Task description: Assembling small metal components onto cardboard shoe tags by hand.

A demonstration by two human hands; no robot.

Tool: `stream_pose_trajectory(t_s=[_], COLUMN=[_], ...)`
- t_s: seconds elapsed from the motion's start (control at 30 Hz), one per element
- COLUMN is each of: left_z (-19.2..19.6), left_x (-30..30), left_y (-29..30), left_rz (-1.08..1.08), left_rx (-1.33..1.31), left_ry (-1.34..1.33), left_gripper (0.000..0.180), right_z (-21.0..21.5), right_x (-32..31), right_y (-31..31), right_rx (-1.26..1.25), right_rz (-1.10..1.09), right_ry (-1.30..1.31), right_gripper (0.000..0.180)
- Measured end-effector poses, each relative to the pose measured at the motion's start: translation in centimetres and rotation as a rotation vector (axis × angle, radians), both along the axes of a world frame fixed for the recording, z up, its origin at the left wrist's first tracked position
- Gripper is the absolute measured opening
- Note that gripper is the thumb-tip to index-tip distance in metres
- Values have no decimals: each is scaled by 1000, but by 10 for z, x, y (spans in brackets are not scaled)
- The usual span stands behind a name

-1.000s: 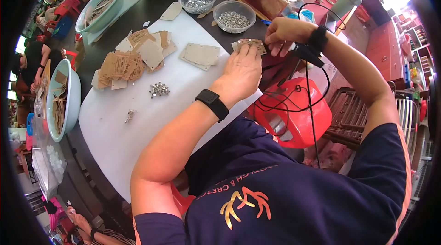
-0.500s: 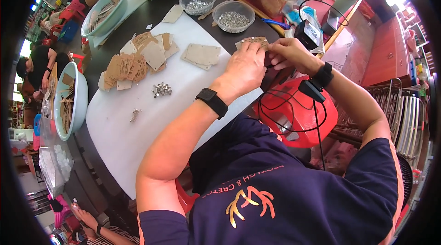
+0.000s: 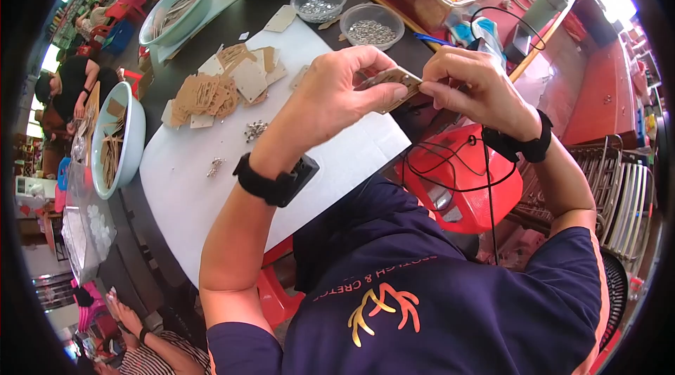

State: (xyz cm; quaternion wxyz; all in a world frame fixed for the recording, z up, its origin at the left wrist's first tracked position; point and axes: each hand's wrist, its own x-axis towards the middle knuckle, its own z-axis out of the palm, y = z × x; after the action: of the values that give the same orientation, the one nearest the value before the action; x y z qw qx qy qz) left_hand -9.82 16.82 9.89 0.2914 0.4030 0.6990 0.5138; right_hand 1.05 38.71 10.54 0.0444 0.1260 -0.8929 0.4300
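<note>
A small brown cut-out board (image 3: 401, 82) is held up, tilted, above the far right part of the white sheet (image 3: 232, 199). My left hand (image 3: 330, 93) grips its left side between thumb and fingers. At the other end, the thumb and fingertips of my right hand (image 3: 481, 86) pinch its edge; any tiny part between them is too small to make out. Left of my hands lies a heap of brown and beige boards (image 3: 207, 97). A cluster of small silver studs (image 3: 256, 130) sits nearer me, with a smaller cluster (image 3: 215, 167) beside it.
Two clear bowls of small metal parts, one (image 3: 319, 5) and another (image 3: 376, 32), stand at the table's far side. Pale green basins (image 3: 130, 153) of boards line the left. A red stool (image 3: 485, 185) with black cables is at right. Other people sit left.
Both hands have risen closer to the camera with the board, which is now tilted edge-up. My left hand has shifted off its top to its left side. The view has moved slightly.
</note>
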Motion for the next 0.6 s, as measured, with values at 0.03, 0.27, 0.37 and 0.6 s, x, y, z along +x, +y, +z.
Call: stream_pose_trajectory(t_s=[0.03, 0.27, 0.37, 0.6], left_z=[-2, -4, -5, -19], left_x=[5, 42, 55, 68], left_y=[-6, -54, -76, -100], left_rz=[70, 305, 352, 510], left_rx=[61, 380, 342, 373], left_ry=[119, 764, 842, 808], left_gripper=[19, 16, 22, 25], right_z=[2, 9, 8, 4], right_x=[-3, -14, -19, -32], right_y=[-6, -43, -57, -83], right_rx=[138, 296, 250, 245], right_rz=[86, 265, 324, 426], right_ry=[232, 636, 653, 684], right_gripper=[10, 17, 22, 19])
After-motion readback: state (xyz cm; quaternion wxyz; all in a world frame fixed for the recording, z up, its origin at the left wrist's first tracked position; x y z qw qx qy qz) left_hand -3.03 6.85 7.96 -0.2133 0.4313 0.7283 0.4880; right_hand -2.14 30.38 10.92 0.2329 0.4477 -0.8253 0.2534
